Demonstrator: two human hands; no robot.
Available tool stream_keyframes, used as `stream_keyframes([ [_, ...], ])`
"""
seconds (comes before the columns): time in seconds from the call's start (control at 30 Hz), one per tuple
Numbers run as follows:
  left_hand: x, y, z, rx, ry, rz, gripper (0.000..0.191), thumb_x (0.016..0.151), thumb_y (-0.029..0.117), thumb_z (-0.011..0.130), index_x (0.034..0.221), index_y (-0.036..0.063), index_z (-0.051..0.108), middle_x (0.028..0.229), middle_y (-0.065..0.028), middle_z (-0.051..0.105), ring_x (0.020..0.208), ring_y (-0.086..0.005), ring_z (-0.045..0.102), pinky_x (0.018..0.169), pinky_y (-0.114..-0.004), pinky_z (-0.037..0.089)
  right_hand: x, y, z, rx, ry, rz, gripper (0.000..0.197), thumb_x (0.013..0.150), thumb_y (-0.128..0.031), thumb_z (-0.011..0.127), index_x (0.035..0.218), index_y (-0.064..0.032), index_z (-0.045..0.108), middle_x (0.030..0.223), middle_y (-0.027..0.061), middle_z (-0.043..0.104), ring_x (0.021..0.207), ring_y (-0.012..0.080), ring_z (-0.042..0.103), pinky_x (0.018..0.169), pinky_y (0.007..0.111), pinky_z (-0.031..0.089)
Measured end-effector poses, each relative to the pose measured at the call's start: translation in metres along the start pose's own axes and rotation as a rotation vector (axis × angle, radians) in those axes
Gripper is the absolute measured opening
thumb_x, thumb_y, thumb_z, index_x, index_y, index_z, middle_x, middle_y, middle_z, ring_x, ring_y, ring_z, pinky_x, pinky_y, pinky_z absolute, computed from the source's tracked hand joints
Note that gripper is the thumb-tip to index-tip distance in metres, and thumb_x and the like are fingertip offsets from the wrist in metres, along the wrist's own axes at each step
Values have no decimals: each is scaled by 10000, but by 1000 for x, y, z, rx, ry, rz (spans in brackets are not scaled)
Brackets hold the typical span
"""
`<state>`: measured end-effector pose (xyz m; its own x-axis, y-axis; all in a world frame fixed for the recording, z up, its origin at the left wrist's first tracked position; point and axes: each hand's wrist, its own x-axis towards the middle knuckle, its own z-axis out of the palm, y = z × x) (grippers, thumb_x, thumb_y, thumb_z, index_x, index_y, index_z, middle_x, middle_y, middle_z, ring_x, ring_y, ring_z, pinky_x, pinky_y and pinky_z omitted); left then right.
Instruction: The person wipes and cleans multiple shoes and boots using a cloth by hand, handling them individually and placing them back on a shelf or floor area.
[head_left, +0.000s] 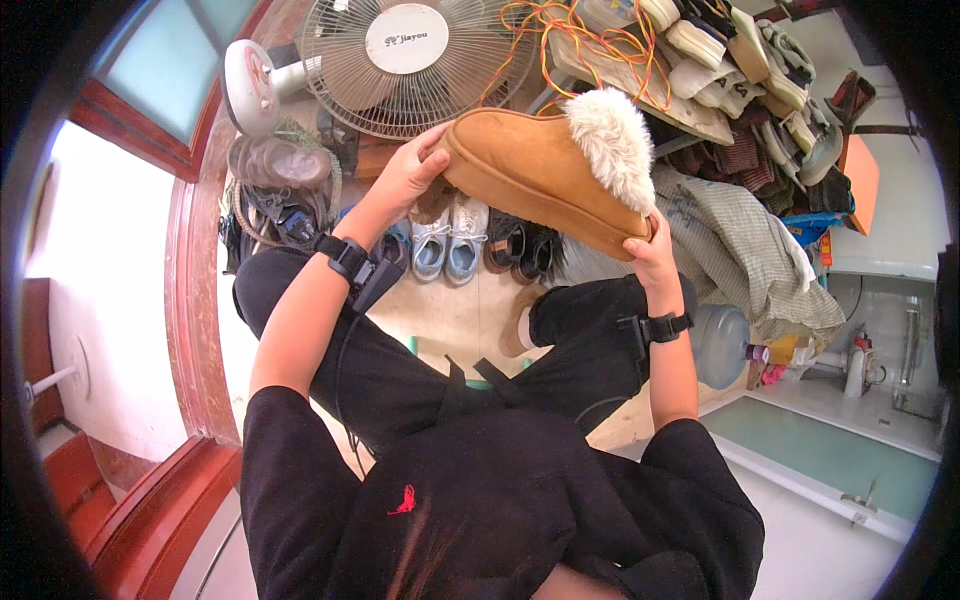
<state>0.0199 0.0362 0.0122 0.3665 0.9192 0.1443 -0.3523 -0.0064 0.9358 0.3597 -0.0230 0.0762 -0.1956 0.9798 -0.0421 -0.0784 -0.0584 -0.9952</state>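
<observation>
A tan suede-like ankle boot (517, 154) with a white fluffy collar (611, 142) is held up in front of me, sideways across the view. Its thick brown sole faces down towards me. My left hand (411, 171) grips the toe end, thumb on the side of the sole. At the heel, my right hand (654, 253) closes around the lower back edge. Below the boot, on the floor, stand light blue lace-up sneakers (447, 251) and a pair of black shoes (520, 249).
A standing fan (409, 37) lies on its side ahead. Red-yellow cord (581, 37) tangles over a board (645, 90), near piled shoes (739, 64). On the right are a draped striped sack (742, 247) and a water jug (720, 345). A door frame (196, 322) is at left.
</observation>
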Motion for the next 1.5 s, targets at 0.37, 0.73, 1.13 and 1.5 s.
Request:
stream_keyframes([
  [0.37,-3,-5,-9,-90,53,-54,690,846,292,692,1376,-16,375,1356,-99,475,1218,-147,460,1042,-290,339,29,21,-31,-185,-43,33,958,606,-127,818,1393,83,312,1361,129,449,1238,191,441,1036,299,330],
  [0.73,4,-27,-12,757,374,233,544,804,147,653,1320,90,492,1142,-188,626,1019,-240,638,889,-307,476,42,38,11,-538,77,-5,984,593,-284,852,1351,104,358,1327,174,452,1231,225,448,1029,311,352],
  [1.13,-13,-26,11,852,228,118,544,794,182,640,1300,45,497,1092,-246,616,1027,-307,625,879,-339,478,41,29,40,-930,20,-147,962,578,-357,821,1345,35,391,1260,163,500,1177,289,497,999,344,389],
  [1.5,-2,-1,-13,551,476,128,476,820,49,555,1294,85,532,1094,-131,659,951,-102,601,832,-248,465,45,23,43,-1146,-55,-488,997,503,-282,839,1351,-9,391,1269,158,498,1169,327,481,1024,397,360],
])
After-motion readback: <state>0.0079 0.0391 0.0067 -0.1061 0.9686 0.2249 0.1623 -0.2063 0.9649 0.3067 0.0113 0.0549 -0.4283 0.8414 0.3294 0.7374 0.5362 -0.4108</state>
